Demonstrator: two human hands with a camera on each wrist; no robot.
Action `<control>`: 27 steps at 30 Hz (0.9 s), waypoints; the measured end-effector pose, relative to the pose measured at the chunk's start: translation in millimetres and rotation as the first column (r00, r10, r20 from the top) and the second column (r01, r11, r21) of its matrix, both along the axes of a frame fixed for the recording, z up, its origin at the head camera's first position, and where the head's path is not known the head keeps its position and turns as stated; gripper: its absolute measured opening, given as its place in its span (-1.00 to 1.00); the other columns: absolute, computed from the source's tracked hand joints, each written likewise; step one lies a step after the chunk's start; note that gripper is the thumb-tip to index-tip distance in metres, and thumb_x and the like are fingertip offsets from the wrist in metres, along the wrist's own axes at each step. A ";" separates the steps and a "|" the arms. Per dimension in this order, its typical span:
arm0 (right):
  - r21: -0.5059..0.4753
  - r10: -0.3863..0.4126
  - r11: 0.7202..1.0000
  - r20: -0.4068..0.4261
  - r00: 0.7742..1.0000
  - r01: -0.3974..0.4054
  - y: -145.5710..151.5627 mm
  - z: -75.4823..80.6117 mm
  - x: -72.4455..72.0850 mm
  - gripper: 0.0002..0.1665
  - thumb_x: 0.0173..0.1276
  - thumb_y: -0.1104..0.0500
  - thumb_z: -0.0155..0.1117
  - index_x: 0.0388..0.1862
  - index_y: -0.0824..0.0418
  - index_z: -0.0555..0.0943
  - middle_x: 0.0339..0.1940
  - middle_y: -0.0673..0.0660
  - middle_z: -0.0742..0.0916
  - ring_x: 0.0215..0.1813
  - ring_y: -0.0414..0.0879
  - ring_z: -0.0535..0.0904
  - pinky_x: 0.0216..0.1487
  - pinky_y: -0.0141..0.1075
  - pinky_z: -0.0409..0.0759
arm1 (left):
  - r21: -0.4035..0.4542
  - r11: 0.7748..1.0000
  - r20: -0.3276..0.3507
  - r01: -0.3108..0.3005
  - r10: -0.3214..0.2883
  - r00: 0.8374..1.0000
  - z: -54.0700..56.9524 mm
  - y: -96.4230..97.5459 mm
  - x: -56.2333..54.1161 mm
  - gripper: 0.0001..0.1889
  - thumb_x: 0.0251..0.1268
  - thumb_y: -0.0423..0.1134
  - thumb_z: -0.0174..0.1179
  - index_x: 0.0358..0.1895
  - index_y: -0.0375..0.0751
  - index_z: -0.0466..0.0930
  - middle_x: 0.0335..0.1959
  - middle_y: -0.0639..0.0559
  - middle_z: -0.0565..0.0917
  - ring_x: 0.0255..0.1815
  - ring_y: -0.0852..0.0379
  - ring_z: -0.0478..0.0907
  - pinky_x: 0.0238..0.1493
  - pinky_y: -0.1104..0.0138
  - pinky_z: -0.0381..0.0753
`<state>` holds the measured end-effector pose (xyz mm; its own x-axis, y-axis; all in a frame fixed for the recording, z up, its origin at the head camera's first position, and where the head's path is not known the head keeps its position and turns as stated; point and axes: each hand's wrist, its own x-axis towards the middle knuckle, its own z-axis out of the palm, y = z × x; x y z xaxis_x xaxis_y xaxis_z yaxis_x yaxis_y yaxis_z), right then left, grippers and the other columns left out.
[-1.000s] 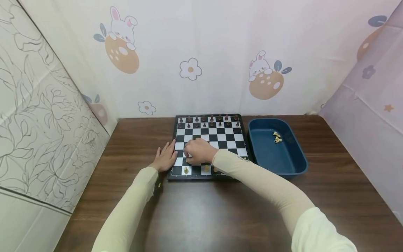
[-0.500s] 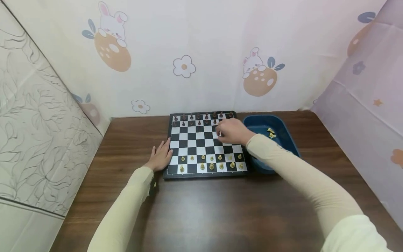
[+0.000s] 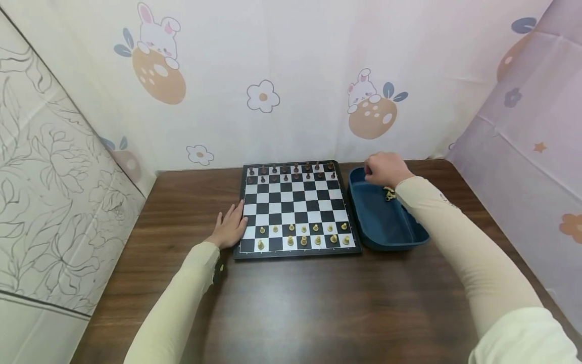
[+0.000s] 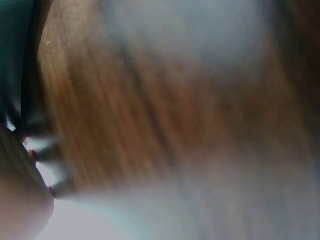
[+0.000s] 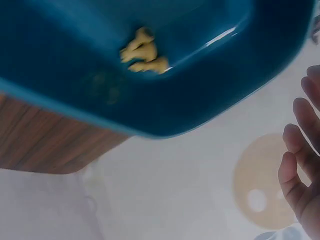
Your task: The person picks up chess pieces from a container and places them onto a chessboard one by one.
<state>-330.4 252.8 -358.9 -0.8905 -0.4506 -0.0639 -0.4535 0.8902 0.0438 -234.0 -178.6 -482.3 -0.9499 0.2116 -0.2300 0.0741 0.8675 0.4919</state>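
The black-and-white chessboard (image 3: 293,207) lies on the table, with dark chess pieces (image 3: 296,176) in two rows along its far side. Pale yellow chess pieces (image 3: 303,241) stand in two rows on the near side. My left hand (image 3: 229,228) rests flat at the board's left edge, fingers straight. Over the far end of the blue tray (image 3: 386,246) hovers my right hand (image 3: 385,170); the right wrist view shows its fingers loosely bent with nothing between them. A small heap of yellow chess pieces (image 5: 142,52) lies in the tray.
The tray stands right beside the board's right edge. Behind the wooden table (image 3: 295,303) hangs a curtain (image 3: 309,101) with rabbit prints, close to the far edge. A small yellow thing (image 3: 221,268) shows by the left sleeve.
My right hand has gone from the board's near-left squares, across the board, to over the tray. My left hand stays at the board's edge. The head view has shifted slightly.
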 end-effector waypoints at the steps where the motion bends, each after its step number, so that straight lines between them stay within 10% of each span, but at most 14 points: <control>1: -0.001 -0.006 1.000 0.006 1.000 0.006 4.9 -0.8 0.1 -0.89 0.13 0.22 0.26 -0.57 0.17 0.62 -0.58 0.05 0.61 -0.53 -0.05 0.47 -0.44 -0.12 0.51 | 0.000 1.000 -0.001 -0.002 0.002 1.000 -0.1 0.1 0.0 -0.34 0.52 -0.04 -0.35 0.53 -0.22 -0.28 0.54 -0.13 -0.05 0.53 -0.10 -0.26 0.38 -0.11 -0.45; 12: 0.049 -0.008 0.999 0.079 0.997 0.004 41.1 -25.0 3.5 -0.92 0.16 0.24 0.33 -0.50 0.19 0.64 -0.57 0.04 0.63 -0.52 -0.06 0.51 -0.42 -0.06 0.54 | 0.005 1.000 0.010 0.000 0.000 1.000 -0.7 0.1 -0.8 -0.35 0.52 -0.03 -0.35 0.54 -0.21 -0.28 0.54 -0.12 -0.06 0.53 -0.10 -0.27 0.39 -0.11 -0.45; 27: 0.216 0.143 0.968 -0.072 0.987 -0.124 59.7 -55.7 16.8 -0.69 0.19 0.34 0.31 -0.71 0.13 0.53 -0.73 0.05 0.53 -0.55 -0.03 0.34 -0.36 -0.11 0.24 | -0.003 1.000 -0.001 -0.006 0.006 1.000 -2.3 0.7 -1.1 -0.35 0.52 -0.04 -0.35 0.54 -0.21 -0.27 0.54 -0.12 -0.05 0.53 -0.10 -0.26 0.38 -0.11 -0.45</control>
<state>-313.6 312.5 -414.7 -0.8294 -0.5503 -0.0959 -0.5540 0.7883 0.2678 -235.1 -177.8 -484.6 -0.9514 0.2054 -0.2295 0.0696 0.8692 0.4895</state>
